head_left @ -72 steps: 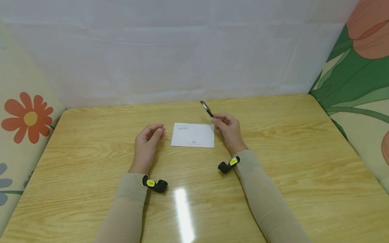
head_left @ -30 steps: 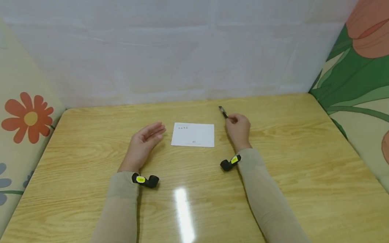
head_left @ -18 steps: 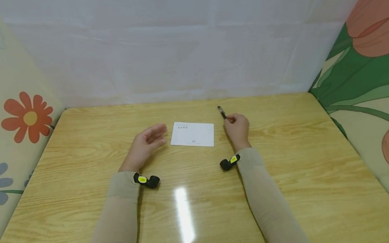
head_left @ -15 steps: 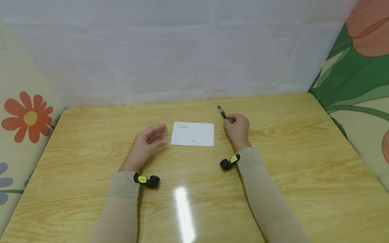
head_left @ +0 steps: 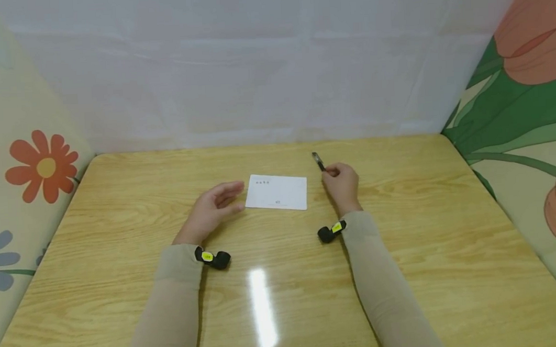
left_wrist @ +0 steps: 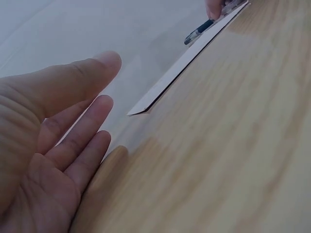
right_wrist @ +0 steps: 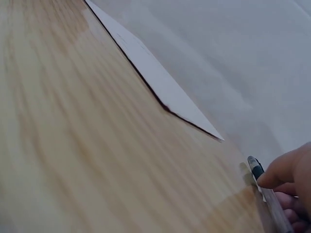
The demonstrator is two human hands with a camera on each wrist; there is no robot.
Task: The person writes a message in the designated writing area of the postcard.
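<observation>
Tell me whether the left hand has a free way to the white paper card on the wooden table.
Probably yes. The left hand lies open just beside the white paper card, with only bare wooden table between them. The right hand with the pen stays on the card's other side.

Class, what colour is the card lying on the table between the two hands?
White, with small dark print; the card shows best in the head view.

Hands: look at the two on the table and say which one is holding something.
The right hand: its fingers pinch a pen beside the white card. The left hand lies open, holding nothing.
</observation>
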